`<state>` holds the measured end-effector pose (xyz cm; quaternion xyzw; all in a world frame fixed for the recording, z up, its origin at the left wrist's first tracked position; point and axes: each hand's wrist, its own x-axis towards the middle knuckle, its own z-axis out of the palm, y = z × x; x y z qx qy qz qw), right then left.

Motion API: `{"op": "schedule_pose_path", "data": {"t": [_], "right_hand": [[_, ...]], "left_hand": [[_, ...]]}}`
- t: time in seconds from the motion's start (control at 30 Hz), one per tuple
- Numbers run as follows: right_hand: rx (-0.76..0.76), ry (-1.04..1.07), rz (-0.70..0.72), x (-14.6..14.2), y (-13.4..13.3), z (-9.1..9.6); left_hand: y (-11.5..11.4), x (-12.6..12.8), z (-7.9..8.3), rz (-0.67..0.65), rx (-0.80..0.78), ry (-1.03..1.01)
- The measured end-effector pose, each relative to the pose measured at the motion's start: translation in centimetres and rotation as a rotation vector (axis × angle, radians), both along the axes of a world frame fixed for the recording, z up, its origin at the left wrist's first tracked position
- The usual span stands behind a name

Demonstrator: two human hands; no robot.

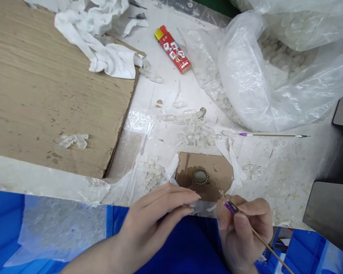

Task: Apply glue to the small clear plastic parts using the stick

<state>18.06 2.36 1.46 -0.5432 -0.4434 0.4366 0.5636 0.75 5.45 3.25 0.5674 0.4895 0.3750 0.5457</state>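
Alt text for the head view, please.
A right hand holds a thin, purple-banded tool near a small cardboard sheet bearing a bead-rimmed disc. The left hand is beside the sheet; clear plastic pieces lie beyond.

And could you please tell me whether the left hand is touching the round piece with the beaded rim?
Apart: the head view shows a strip of brown cardboard between the left hand and the round piece.

Matt cardboard pad (pixel 221 169), glossy bag (pixel 244 72)
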Motion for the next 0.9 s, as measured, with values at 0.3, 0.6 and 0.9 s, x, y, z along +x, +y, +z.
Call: {"op": "schedule_pose_path", "data": {"t": [0.3,0.6,0.9], "right_hand": [[-0.165,0.528,0.008,-1.9,0.9,1.5],[-0.223,0.587,-0.001,-2.5,0.8,1.4],[-0.103,0.378,0.025,-0.9,0.5,1.2]], "left_hand": [[0.0,1.6,-0.7,0.042,-0.201,-0.214],[-0.4,2.7,-1.1,0.253,-0.388,-0.408],[0.0,1.3,-0.1,0.119,-0.264,-0.329]]}}
